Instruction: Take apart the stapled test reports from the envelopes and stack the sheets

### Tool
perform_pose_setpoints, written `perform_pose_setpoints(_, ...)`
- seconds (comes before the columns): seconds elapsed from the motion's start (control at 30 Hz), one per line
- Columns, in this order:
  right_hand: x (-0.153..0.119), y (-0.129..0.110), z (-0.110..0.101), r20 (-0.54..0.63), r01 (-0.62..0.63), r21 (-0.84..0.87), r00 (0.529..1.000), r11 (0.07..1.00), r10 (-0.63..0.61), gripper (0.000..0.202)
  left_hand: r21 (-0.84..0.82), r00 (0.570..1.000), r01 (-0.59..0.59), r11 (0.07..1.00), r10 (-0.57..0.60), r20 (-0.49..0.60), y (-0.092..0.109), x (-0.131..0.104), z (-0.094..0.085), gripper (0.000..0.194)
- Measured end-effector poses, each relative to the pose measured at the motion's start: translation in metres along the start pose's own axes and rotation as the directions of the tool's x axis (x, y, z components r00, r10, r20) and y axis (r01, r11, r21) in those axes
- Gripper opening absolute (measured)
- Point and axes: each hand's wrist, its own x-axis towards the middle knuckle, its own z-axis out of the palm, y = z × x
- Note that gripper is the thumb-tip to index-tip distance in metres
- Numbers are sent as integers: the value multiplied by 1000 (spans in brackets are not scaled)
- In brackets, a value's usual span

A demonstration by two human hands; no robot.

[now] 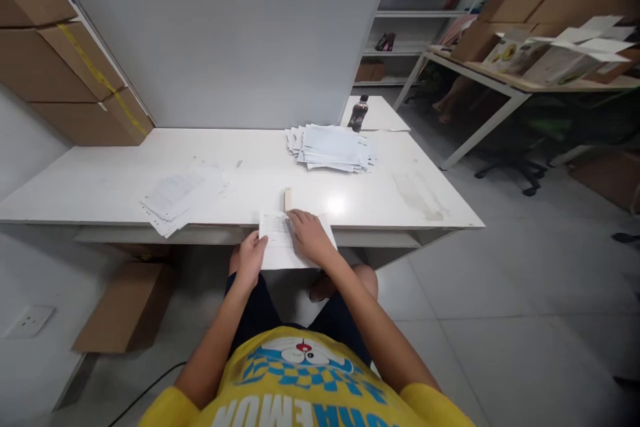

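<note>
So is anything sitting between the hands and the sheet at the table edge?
Nothing visible: the left hand grips the sheet at its left edge, and the right hand lies flat on it. The small block sits just beyond, apart.

A white sheet [280, 243] of printed paper lies at the near edge of the table [100, 187], its lower half hanging past the edge toward the person. Fine print, too small to read, covers its upper left part. The left hand [251, 259] holds the sheet's lower left side, fingers on top of the overhanging part. The right hand [310, 237] rests flat on the sheet's right half, fingers pointing to its top edge. A small, pale, upright block [288, 199] stands on the table just beyond the sheet.
</note>
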Motion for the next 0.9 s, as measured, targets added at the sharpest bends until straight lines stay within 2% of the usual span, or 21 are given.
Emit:
perform_pose_setpoints(0.1,-34,-16,-4,-2,79,325,997,942,-83,59,-175,998,39,984,-45,-32,30,-15,-10,31)
perform_pose_setpoints(0.2,-52,-37,-8,-52,157,676,985,720,-166,72,-362,992,114,925,-123,-1,57,-25,-3,29)
perform_pose_setpoints(0.27,-54,-48,-13,-157,179,783,983,596,-89,75,-423,994,102,901,-110,7,70,-28,6,27)
perform_pose_setpoints(0.33,-51,-55,-18,-255,210,801,967,560,2,67,-452,996,85,888,-81,28,78,-27,14,23)
perform_pose_setpoints(0.4,-47,-58,-23,-295,221,768,955,601,26,63,-469,998,66,881,-53,40,82,-25,18,20)
perform_pose_setpoints(0.47,-44,-57,-26,-307,200,680,951,706,26,62,-471,998,56,880,-37,48,83,-22,18,21)
perform_pose_setpoints(0.57,-34,-51,-27,-375,227,442,926,868,-51,54,-454,999,32,890,-9,52,82,-20,14,26)
perform_pose_setpoints(0.63,-22,-41,-28,-428,257,295,897,920,-113,57,-407,999,-12,913,30,36,79,-16,10,27)
perform_pose_setpoints(0.7,-5,-24,-34,-507,240,179,854,954,-120,58,-318,997,-68,946,80,25,76,-6,-1,28)
perform_pose_setpoints(0.77,13,3,-45,-611,182,51,784,982,-114,55,-184,987,-162,970,163,-11,74,18,-21,28)
perform_pose_setpoints(0.83,28,39,-59,-742,76,-91,659,993,-119,49,38,941,-314,949,316,-117,76,57,-53,28)
perform_pose_setpoints(0.87,35,59,-65,-807,5,-158,575,987,-132,46,210,890,-375,903,414,-191,78,80,-73,31)
perform_pose_setpoints(0.9,42,81,-71,-866,-74,-207,478,975,-148,41,421,847,-374,826,489,-207,80,104,-95,34)
